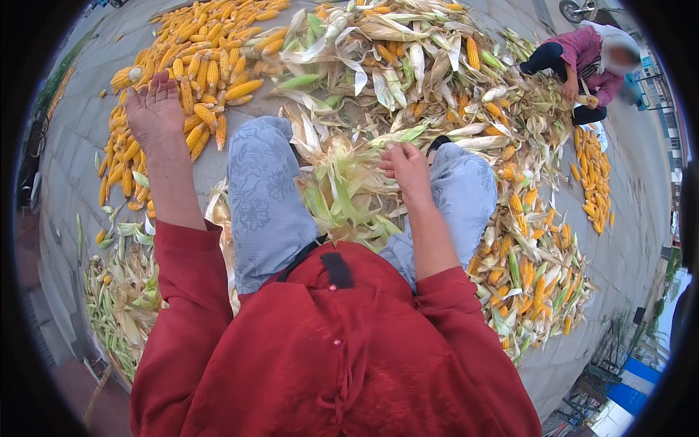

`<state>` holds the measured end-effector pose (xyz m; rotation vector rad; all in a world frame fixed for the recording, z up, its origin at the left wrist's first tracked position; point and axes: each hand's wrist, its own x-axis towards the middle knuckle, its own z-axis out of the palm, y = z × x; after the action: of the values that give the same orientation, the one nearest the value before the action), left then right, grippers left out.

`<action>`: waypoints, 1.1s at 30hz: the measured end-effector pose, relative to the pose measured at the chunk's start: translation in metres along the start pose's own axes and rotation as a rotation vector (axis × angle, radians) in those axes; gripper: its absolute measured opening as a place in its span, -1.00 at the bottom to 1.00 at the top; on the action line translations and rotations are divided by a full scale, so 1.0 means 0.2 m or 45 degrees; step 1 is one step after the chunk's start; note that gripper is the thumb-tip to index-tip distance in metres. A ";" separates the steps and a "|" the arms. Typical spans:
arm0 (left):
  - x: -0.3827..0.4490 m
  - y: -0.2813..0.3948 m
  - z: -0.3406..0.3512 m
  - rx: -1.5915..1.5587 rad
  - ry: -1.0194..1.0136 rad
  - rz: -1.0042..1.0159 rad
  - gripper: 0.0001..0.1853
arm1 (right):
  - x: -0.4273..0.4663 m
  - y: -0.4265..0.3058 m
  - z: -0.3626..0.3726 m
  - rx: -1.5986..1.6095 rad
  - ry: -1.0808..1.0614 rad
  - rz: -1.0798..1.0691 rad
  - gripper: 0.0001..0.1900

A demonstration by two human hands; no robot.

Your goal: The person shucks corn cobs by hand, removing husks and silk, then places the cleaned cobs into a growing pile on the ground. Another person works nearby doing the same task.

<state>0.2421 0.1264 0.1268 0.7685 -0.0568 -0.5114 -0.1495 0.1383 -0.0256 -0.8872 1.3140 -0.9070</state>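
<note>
My left hand [158, 112] is stretched out on the left with its palm up and fingers spread. Nothing is in it, and it is beside a heap of husked yellow corn cobs [205, 71]. Between my knees, my right hand [407, 166] hovers over loose pale-green corn husks [349, 185] with its fingers curled. Whether those fingers pinch a husk is unclear. Just beyond it spreads a big pile of husks and part-husked ears [420, 65].
At the right lies a heap of cobs mixed with husks [529, 273], with a smaller cob pile [592, 180] farther out. A crouching person [579, 60] holds an ear there. More husks [123, 295] lie at lower left on the paved ground [617, 262].
</note>
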 end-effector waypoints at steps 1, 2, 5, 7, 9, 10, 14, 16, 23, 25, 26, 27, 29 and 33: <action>-0.04 -0.06 0.04 0.102 -0.187 -0.068 -0.64 | 0.02 0.04 0.03 -0.095 -0.023 0.004 -0.74; -0.10 -0.13 0.06 0.200 -0.376 -0.137 -0.64 | 0.05 0.06 0.08 -0.082 -0.046 0.055 -0.74; -0.28 -0.42 0.06 0.438 -0.784 -0.413 -0.68 | 0.19 0.18 0.23 -0.188 -0.195 0.112 -0.74; -0.36 -0.61 0.08 0.624 -0.828 -0.520 -0.70 | 0.33 0.27 0.28 -0.210 -0.191 0.215 -0.72; -0.37 -0.75 0.09 0.793 -0.797 -0.596 -0.71 | 0.47 0.37 0.28 -0.159 -0.156 0.379 -0.70; -0.36 -0.81 0.09 0.876 -0.753 -0.601 -0.72 | 0.55 0.44 0.25 -0.097 -0.112 0.492 -0.70; -0.32 -0.92 0.06 1.067 -0.648 -0.743 -0.71 | 0.88 0.74 0.04 0.130 0.204 0.841 -0.71; -0.34 -0.90 0.10 0.977 -0.832 -0.761 -0.67 | 1.01 0.87 -0.08 0.179 0.334 0.903 -0.71; -0.42 -0.81 0.09 0.955 -0.917 -0.726 -0.47 | 1.39 1.26 -0.07 0.144 0.675 1.059 -0.54; -0.41 -0.79 0.08 1.002 -0.827 -0.780 -0.43 | 1.45 1.36 -0.03 0.130 0.688 1.101 -0.49; -0.41 -0.79 0.09 1.020 -0.800 -0.816 -0.42 | 1.51 1.45 -0.02 0.145 0.803 1.032 -0.44; -0.41 -0.80 0.11 1.033 -0.810 -0.841 -0.41 | 1.56 1.55 -0.05 0.145 0.855 1.022 -0.44; -0.40 -0.79 0.12 1.039 -0.775 -0.865 -0.41 | 1.66 1.62 -0.07 0.096 0.922 0.991 -0.44; -0.40 -0.79 0.10 1.067 -0.696 -0.912 -0.42 | 1.61 1.43 -0.08 0.234 0.619 1.179 -0.56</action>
<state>0.1009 0.0544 0.0458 1.4551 -0.5433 -1.4210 -0.1393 -0.0446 -0.4156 0.1493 1.7788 -0.4816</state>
